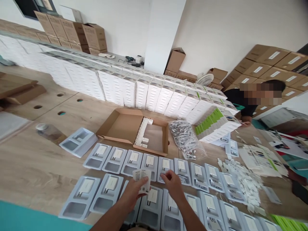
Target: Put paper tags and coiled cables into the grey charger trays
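Note:
My left hand (pixel 134 191) grips a small fan of white printed leaflets (pixel 144 181), thumb on top. Just to its right, my right hand (pixel 173 184) hovers over a tray of the back row, fingertips pinched together; anything between them is too small to make out. Around both hands stand two rows of grey-blue plastic trays (pixel 76 212), partly covered by my arms. A flat white device (pixel 110 183) with short dark prongs or plugs sits in the upper compartment of many trays. Toward the right, some lower compartments hold folded printed papers (pixel 213 223); several on the left are bare.
Behind the trays are an open cardboard box (pixel 125 126) with white parts, a bag of cables (pixel 184 138) and long stacks of white boxes (pixel 115 88). Small white pieces (pixel 250 183) lie heaped at right. A bottle (pixel 49 131) stands left. Another person (pixel 250 102) leans at the far right.

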`<state>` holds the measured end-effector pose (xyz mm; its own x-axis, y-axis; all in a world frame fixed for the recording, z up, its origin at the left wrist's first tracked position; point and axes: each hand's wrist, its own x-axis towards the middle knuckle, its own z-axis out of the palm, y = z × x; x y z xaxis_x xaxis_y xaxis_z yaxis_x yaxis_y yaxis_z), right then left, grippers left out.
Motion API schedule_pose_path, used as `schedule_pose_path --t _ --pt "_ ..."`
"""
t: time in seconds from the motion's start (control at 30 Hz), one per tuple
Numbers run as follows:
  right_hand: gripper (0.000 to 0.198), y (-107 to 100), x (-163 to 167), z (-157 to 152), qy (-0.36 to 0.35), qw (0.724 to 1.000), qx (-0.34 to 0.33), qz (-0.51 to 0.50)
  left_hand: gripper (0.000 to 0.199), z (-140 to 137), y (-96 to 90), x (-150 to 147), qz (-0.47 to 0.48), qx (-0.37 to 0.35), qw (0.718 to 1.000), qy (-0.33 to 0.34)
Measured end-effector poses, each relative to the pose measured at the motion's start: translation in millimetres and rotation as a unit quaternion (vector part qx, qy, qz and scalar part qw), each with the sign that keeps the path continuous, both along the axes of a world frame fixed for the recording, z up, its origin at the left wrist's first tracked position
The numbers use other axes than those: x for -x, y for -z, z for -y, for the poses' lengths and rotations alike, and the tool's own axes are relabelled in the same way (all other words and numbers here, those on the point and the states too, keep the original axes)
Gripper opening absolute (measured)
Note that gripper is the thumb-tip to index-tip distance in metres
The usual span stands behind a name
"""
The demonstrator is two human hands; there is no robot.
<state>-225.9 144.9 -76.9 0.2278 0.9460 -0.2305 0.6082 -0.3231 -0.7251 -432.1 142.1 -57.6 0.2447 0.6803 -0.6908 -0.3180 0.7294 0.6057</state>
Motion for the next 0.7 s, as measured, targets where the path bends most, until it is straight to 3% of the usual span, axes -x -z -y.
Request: schedule_pose_path --t 0.1,0.2,0.37,0.57,0.7 --pt "0.031 -20.3 24.2 18.2 -0.012 0.966 -0.006 -0.258 0.045 4.6 -13.5 -6.0 0.001 -0.017 1.000 0.014" --pt "0.032 -31.5 40.0 31.7 -0.008 0.932 -0.008 -0.363 0.040 10.1 -23.7 -11.0 0.018 -0.058 0.996 0.059" --pt "0.031 -37.1 37.5 42.5 0.046 0.924 -0.023 -0.379 0.040 15.7 -27.1 -9.1 0.016 -0.103 0.990 0.091" --pt "0.033 -43.1 40.7 62.7 0.001 0.900 -0.006 -0.435 0.035 21.1 -24.3 -4.4 0.020 -0.112 0.988 0.107" --pt "0.024 -55.8 39.8 78.2 -0.019 0.948 -0.095 -0.305 0.030 24.3 -33.6 -3.4 0.030 -0.037 0.996 0.075"
